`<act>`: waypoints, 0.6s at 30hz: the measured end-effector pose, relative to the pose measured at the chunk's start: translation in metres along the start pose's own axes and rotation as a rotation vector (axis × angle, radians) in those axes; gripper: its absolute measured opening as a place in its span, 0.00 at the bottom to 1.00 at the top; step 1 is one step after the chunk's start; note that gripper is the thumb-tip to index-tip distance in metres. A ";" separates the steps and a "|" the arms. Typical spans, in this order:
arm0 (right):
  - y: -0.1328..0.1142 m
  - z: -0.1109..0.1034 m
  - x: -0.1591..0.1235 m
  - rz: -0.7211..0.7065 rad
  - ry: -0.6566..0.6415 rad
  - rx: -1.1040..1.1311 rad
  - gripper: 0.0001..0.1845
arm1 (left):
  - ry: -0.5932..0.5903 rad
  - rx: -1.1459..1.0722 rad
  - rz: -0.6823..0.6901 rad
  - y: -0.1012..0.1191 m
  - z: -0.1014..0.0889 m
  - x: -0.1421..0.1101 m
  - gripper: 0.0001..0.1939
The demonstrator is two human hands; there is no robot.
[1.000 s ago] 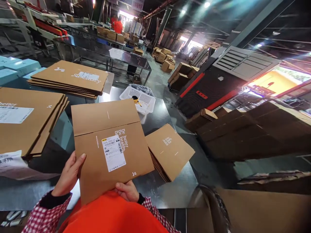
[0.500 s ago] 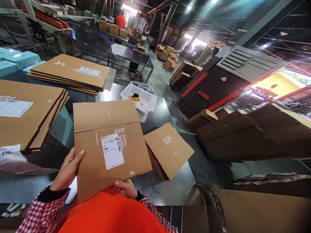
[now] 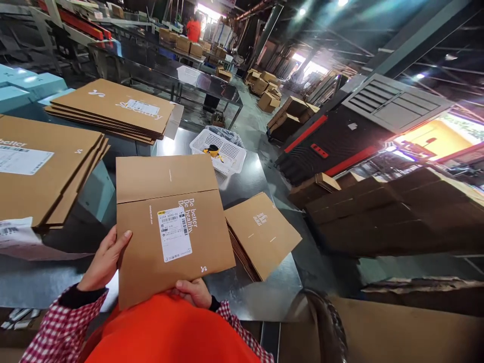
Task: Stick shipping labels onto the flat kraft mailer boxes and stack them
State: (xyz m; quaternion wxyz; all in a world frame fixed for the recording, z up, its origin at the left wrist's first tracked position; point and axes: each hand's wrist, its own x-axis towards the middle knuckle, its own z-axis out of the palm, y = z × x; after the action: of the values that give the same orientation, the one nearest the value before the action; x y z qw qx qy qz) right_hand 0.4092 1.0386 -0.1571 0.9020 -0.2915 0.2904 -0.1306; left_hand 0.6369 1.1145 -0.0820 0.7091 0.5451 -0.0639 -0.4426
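Note:
I hold a flattened brown cardboard box (image 3: 170, 222) in front of my chest, over a steel table (image 3: 249, 287). It carries a white shipping label and white print. My left hand (image 3: 104, 262) grips its left edge, thumb on top. Gripping the bottom edge is my right hand (image 3: 192, 292), fingers curled under the card. A small stack of flat boxes (image 3: 260, 232) lies on the table just right of it.
Taller stacks of flat boxes sit at the left (image 3: 41, 171) and far left (image 3: 113, 108). A white plastic basket (image 3: 219, 151) holding a yellow object stands behind. Dark machinery and a cardboard pile (image 3: 397, 212) fill the right. A person in orange (image 3: 193, 29) works far off.
The box and both hands keep their grip and stay nearly still; the view has shifted slightly, so everything sits a little lower in frame.

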 end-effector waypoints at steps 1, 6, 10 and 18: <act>0.001 -0.001 0.000 0.003 0.006 -0.004 0.25 | -0.002 0.001 -0.004 0.000 0.000 0.000 0.33; 0.003 -0.004 0.001 0.020 0.015 -0.031 0.25 | 0.007 -0.005 -0.007 -0.004 -0.003 0.003 0.29; 0.003 -0.004 0.001 0.006 0.009 -0.006 0.25 | 0.018 0.003 -0.006 -0.005 -0.003 0.003 0.29; -0.001 0.000 -0.002 0.026 0.018 0.002 0.28 | 0.001 0.011 -0.017 -0.005 -0.003 0.002 0.30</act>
State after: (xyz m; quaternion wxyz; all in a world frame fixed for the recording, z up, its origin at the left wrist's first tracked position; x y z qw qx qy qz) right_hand 0.4076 1.0388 -0.1551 0.9012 -0.2858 0.3023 -0.1219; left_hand 0.6371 1.1153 -0.0876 0.7022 0.5499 -0.0613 -0.4480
